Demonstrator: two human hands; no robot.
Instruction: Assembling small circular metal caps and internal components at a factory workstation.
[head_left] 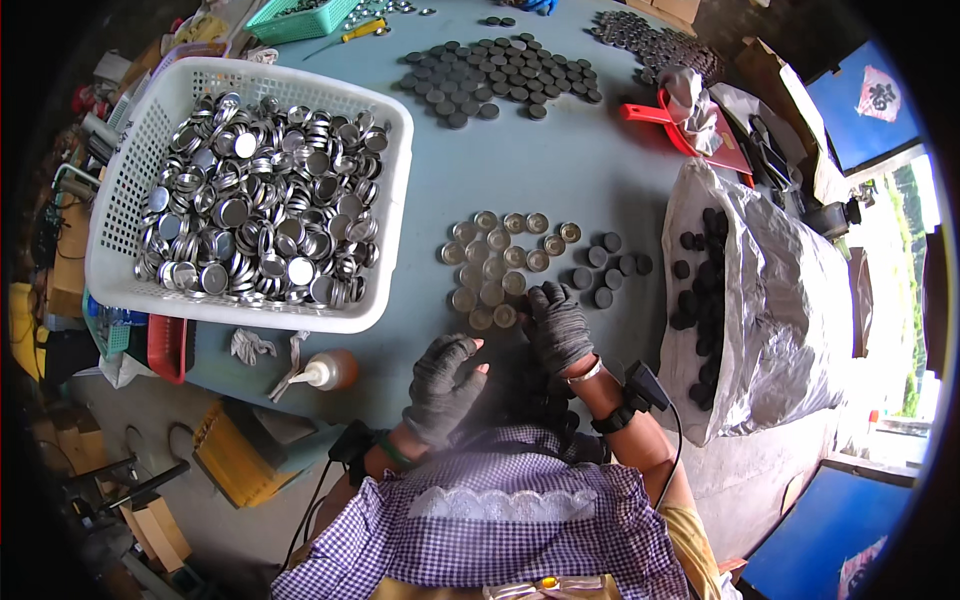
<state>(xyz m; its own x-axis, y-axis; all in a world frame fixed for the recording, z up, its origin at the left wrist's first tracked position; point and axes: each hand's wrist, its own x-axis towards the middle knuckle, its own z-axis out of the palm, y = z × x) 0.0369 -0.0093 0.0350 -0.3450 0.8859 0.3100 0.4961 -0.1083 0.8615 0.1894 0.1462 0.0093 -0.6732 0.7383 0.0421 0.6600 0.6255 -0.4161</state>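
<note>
A cluster of shallow round metal caps (pixel 493 268) lies on the grey-green table, hollow sides up, in loose rows. Just below its right side is my right hand (pixel 557 328), in a grey fingerless glove with its fingers curled down; whatever they hold is hidden. Several black round discs (pixel 603 297) are scattered to the right of that hand. My left hand (pixel 440 388), gloved the same way, hovers at the table's near edge, thumb and forefinger apart and nothing visible between them. Dark pieces (pixel 530 395), partly covered by my hands, sit in front of my body.
A white plastic basket (pixel 400 215) heaped with silver caps fills the left. More black discs (pixel 500 75) spread at the back. On the right slumps a silvery sack (pixel 780 310) with black pieces at its mouth. A squeeze bottle (pixel 330 370) stands near the front edge, left.
</note>
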